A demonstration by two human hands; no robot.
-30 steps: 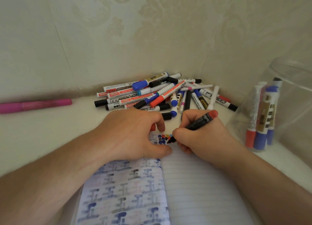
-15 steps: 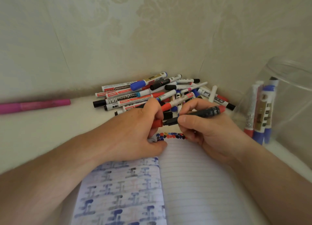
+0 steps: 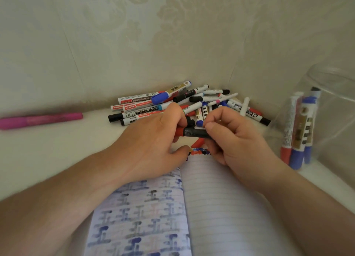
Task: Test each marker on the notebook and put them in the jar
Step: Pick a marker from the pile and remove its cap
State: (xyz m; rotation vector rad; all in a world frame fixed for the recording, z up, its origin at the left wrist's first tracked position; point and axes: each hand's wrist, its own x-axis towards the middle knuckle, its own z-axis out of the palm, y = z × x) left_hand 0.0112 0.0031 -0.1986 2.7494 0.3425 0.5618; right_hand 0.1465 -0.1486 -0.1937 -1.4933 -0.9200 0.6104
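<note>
My right hand (image 3: 238, 140) pinches a black-barrelled marker (image 3: 194, 133) held level above the notebook's top edge. My left hand (image 3: 151, 142) grips its red cap (image 3: 179, 132), which sits on the marker's left end. The open notebook (image 3: 221, 207) lies under both wrists, with a row of red, blue and black test dots (image 3: 199, 152) at the top of the lined page. A pile of markers (image 3: 172, 104) lies in the corner just beyond my hands. The clear jar (image 3: 330, 121) stands at the right and holds several markers (image 3: 299, 129) upright.
A pink marker (image 3: 40, 119) lies alone at the far left on the white surface. Patterned walls close off the corner right behind the pile. The notebook's left page (image 3: 140, 213) is covered in blue and grey ink marks.
My right hand lifted the marker off the page and turned it level. My left hand brought the red cap to the tip, and the cap now sits on the marker's end.
</note>
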